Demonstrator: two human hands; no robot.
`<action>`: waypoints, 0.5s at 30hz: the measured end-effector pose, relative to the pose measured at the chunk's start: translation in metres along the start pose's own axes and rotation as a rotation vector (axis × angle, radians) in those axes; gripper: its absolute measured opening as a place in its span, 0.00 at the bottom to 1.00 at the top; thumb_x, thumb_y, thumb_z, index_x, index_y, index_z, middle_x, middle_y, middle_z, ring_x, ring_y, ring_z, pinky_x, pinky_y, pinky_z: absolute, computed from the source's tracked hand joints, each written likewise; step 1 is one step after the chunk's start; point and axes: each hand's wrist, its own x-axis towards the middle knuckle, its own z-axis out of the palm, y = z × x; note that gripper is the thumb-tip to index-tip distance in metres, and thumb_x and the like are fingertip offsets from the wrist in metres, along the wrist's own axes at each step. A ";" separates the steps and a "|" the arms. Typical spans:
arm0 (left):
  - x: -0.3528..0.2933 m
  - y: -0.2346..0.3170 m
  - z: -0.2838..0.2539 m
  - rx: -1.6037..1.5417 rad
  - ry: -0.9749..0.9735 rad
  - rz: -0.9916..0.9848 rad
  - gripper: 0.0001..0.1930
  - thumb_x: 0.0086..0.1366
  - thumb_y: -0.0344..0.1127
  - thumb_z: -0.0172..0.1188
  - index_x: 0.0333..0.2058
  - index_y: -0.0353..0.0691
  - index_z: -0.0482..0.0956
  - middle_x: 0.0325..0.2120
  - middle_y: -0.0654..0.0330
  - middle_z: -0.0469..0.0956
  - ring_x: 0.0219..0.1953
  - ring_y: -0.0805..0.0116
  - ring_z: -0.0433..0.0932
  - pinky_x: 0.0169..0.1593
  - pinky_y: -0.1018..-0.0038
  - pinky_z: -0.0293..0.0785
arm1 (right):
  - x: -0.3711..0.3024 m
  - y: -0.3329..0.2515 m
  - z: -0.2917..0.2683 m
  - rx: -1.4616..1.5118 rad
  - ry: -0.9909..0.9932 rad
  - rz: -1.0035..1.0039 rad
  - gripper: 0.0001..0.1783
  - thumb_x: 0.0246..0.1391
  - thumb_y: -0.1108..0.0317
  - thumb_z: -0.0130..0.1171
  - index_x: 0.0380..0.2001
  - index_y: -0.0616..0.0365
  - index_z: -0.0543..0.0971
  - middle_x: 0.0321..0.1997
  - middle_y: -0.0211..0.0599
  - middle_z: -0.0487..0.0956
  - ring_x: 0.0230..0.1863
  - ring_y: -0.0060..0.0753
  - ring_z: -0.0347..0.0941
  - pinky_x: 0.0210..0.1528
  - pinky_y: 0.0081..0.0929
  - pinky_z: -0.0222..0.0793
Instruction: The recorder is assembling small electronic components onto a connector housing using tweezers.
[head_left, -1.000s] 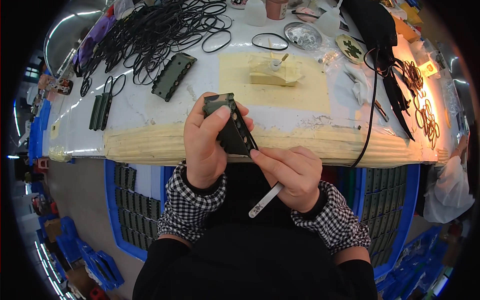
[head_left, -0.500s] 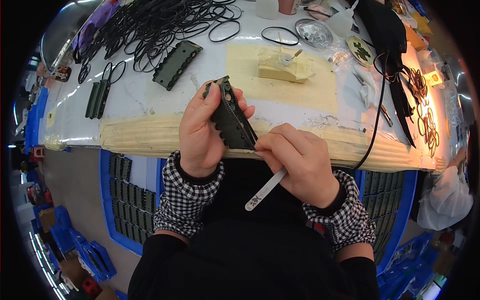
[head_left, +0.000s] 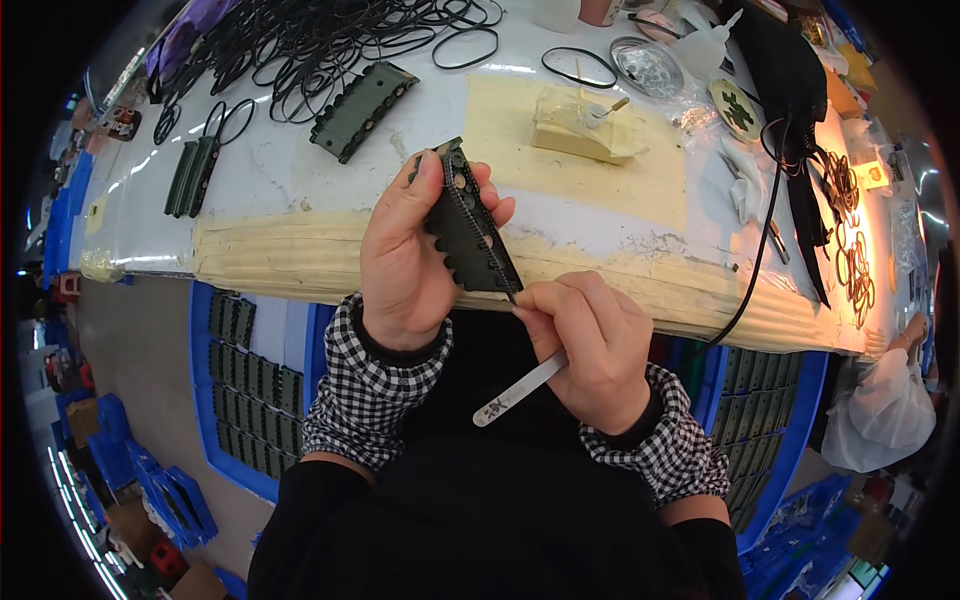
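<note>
My left hand point(head_left: 405, 265) is closed around a dark green scalloped-edge piece point(head_left: 465, 250), held tilted above the table's front edge. A thin black beaded-looking strip point(head_left: 485, 235) runs along its side, beside several round metal studs. With thumb and forefinger, my right hand point(head_left: 595, 340) pinches at the piece's lower corner, where the strip ends. A flat silver tool point(head_left: 515, 392) with a rounded, dark-patterned end is also gripped in that hand; its other end is hidden in the fingers. Another dark green piece point(head_left: 362, 110) and a narrower ribbed green piece point(head_left: 192, 177) lie on the table.
Black cord loops point(head_left: 330, 40) are heaped at the back left. A yellowish block point(head_left: 585, 140) bears a small cup with a stick. A black cable point(head_left: 765, 240) hangs over the right side. Below the table, blue trays point(head_left: 207, 400) hold rows of green pieces.
My right hand has shifted slightly down, still pinching at the piece's lower corner. The silver tool's rounded end has swung a little left. The whole view has moved slightly.
</note>
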 end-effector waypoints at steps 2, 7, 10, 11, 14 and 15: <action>0.001 0.000 -0.002 -0.059 0.006 -0.023 0.13 0.71 0.41 0.46 0.41 0.36 0.71 0.35 0.57 0.76 0.36 0.70 0.78 0.47 0.68 0.78 | 0.000 0.000 0.003 0.081 0.038 0.037 0.12 0.37 0.76 0.67 0.29 0.58 0.77 0.25 0.33 0.73 0.19 0.31 0.71 0.21 0.24 0.65; 0.004 0.002 -0.010 -0.243 0.001 -0.086 0.15 0.70 0.42 0.48 0.40 0.35 0.72 0.35 0.58 0.77 0.36 0.69 0.78 0.46 0.69 0.78 | 0.006 -0.005 0.010 0.243 0.152 0.090 0.11 0.35 0.77 0.68 0.27 0.59 0.79 0.23 0.33 0.74 0.20 0.32 0.73 0.21 0.24 0.66; 0.005 0.002 -0.006 -0.334 -0.027 -0.114 0.15 0.70 0.42 0.49 0.40 0.34 0.72 0.35 0.57 0.77 0.36 0.68 0.77 0.46 0.70 0.78 | 0.006 -0.004 0.016 0.244 0.224 0.036 0.11 0.35 0.76 0.69 0.27 0.57 0.81 0.23 0.32 0.76 0.21 0.30 0.73 0.21 0.22 0.65; 0.005 0.004 -0.006 -0.374 -0.037 -0.130 0.15 0.70 0.42 0.49 0.40 0.34 0.72 0.35 0.57 0.76 0.35 0.67 0.77 0.45 0.70 0.78 | 0.004 -0.002 0.018 0.236 0.254 0.003 0.11 0.35 0.76 0.70 0.28 0.57 0.82 0.23 0.31 0.77 0.21 0.29 0.73 0.21 0.22 0.65; 0.005 0.004 -0.005 -0.485 -0.045 -0.161 0.15 0.70 0.42 0.48 0.40 0.33 0.72 0.34 0.57 0.76 0.35 0.67 0.77 0.45 0.71 0.78 | 0.001 0.004 0.018 0.246 0.235 -0.035 0.14 0.34 0.75 0.71 0.31 0.54 0.83 0.25 0.29 0.78 0.22 0.27 0.74 0.22 0.20 0.65; 0.005 0.004 -0.004 -0.505 -0.035 -0.162 0.15 0.70 0.42 0.48 0.40 0.33 0.72 0.34 0.58 0.76 0.36 0.67 0.77 0.45 0.71 0.78 | 0.001 0.004 0.019 0.243 0.236 -0.041 0.15 0.34 0.74 0.71 0.32 0.54 0.84 0.26 0.28 0.78 0.23 0.27 0.74 0.22 0.20 0.65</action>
